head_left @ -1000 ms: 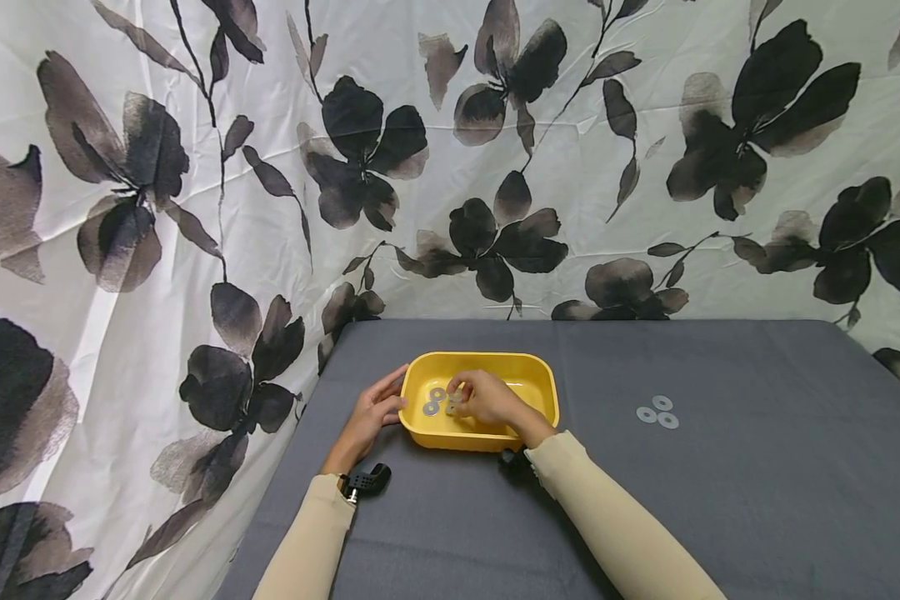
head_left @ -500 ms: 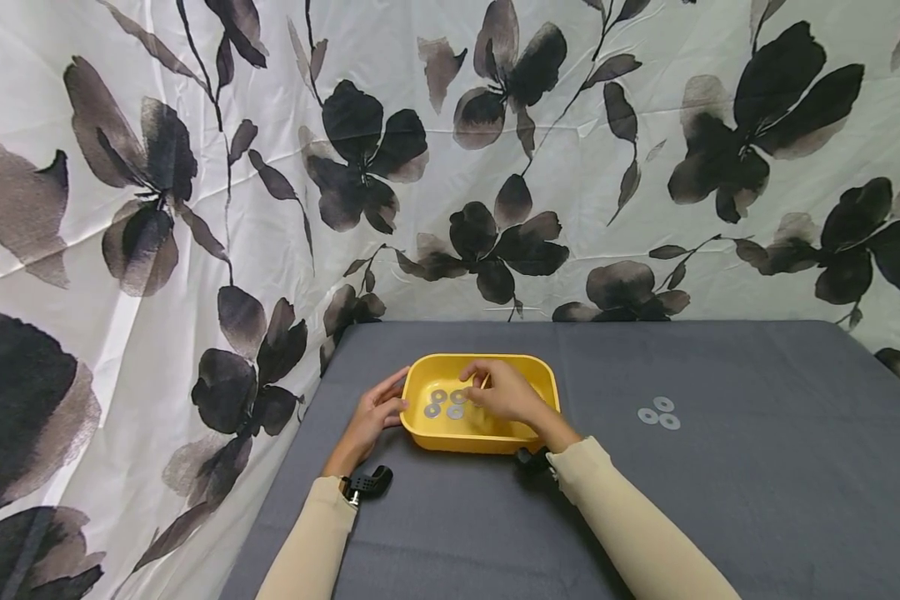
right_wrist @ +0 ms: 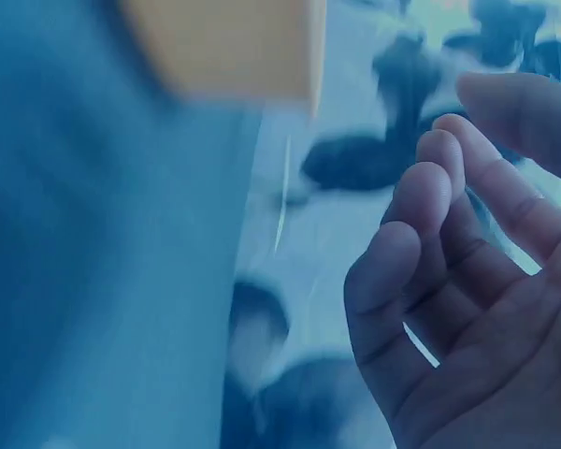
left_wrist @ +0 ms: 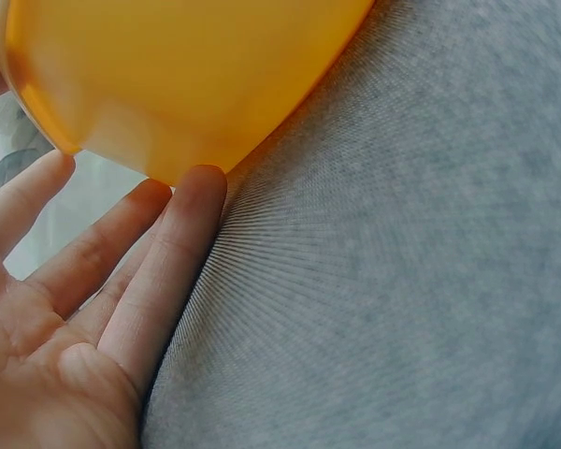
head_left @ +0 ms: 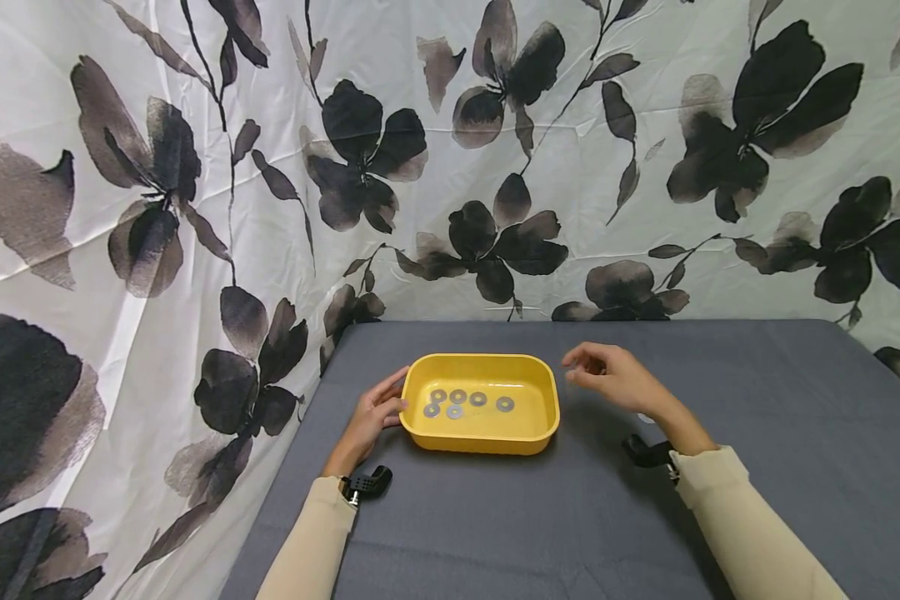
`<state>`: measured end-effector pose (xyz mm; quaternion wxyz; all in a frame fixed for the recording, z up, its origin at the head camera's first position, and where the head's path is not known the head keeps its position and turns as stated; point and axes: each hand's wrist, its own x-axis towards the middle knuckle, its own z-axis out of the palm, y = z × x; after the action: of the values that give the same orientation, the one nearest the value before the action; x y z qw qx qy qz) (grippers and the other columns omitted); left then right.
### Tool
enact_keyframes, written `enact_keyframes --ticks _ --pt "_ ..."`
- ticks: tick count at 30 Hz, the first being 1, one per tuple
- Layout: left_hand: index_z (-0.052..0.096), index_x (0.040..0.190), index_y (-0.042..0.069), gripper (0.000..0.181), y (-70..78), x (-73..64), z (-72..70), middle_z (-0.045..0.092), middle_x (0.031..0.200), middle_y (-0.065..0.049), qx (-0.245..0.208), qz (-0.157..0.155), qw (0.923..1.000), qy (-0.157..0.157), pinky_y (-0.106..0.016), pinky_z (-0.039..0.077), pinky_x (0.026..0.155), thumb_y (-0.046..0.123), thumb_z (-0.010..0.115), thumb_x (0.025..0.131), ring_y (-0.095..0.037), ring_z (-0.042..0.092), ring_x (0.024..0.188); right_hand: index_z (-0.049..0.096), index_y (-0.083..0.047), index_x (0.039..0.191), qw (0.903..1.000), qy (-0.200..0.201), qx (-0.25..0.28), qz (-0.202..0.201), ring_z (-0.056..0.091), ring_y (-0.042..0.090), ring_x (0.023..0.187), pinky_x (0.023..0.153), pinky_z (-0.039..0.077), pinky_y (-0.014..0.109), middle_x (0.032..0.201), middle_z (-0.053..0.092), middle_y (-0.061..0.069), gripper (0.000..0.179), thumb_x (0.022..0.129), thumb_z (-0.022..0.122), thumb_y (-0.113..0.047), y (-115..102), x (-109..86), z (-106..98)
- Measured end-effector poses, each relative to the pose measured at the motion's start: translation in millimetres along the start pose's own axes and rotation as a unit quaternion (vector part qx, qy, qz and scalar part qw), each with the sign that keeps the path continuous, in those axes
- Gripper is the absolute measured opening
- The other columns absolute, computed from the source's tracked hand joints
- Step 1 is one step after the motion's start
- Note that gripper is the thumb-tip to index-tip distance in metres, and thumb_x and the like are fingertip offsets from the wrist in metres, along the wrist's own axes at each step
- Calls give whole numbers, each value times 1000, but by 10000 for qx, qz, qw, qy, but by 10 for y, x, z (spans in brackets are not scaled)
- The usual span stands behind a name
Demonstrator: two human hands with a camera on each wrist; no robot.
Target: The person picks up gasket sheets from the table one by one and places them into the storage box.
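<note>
In the head view, several grey flat washers (head_left: 458, 397) lie flat in a yellow rectangular tray (head_left: 480, 433). My left hand (head_left: 370, 423) rests at the tray's left end. Its straight fingertips touch the outer wall (left_wrist: 187, 103) in the left wrist view. Right of the tray, my right hand (head_left: 613, 377) is above the cloth with fingers loosely bent. The right wrist view shows nothing between thumb and fingers of that hand (right_wrist: 477, 271). Part of another washer (head_left: 646, 418) peeks out beside the right wrist; the arm hides what lies behind it.
A grey cloth (head_left: 495, 525) covers the table. Behind and to the left hangs a white curtain (head_left: 607, 83) with dark flowers. Black wrist cameras sit on the left wrist (head_left: 371, 481) and the right wrist (head_left: 647, 452).
My right hand has lifted out of the tray and moved right, over the washers on the cloth, leaving more washers in the tray uncovered. The left hand stays at the tray.
</note>
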<state>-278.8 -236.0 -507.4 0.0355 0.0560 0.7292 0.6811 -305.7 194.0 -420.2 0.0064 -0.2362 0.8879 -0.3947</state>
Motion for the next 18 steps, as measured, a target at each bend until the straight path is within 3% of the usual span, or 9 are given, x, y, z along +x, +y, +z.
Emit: enact_keyframes --ticks 5,9,18 --pt "49 153 27 62 5 0 -8 54 152 -17 26 3 10000 -35 -32 62 83 10 62 95 -37 61 127 69 -10 116 9985 114 -304 442 58 21 79 64 49 29 95 67 11 22 100 66 -24 340 -264 -258" --pt "49 153 27 62 15 -5 -21 54 152 -17 -7 20 10000 -64 -32 62 83 10 62 95 -37 61 128 67 -5 121 9975 108 -418 565 60 25 80 64 49 29 96 66 9 27 102 63 -23 571 -411 -363" --pt "49 154 26 62 25 -32 -58 54 151 -17 -32 23 9999 -139 -31 63 82 8 61 96 -36 61 127 68 2 118 9930 -225 -817 827 58 14 75 62 45 30 91 69 8 24 98 65 -11 956 -563 -463"
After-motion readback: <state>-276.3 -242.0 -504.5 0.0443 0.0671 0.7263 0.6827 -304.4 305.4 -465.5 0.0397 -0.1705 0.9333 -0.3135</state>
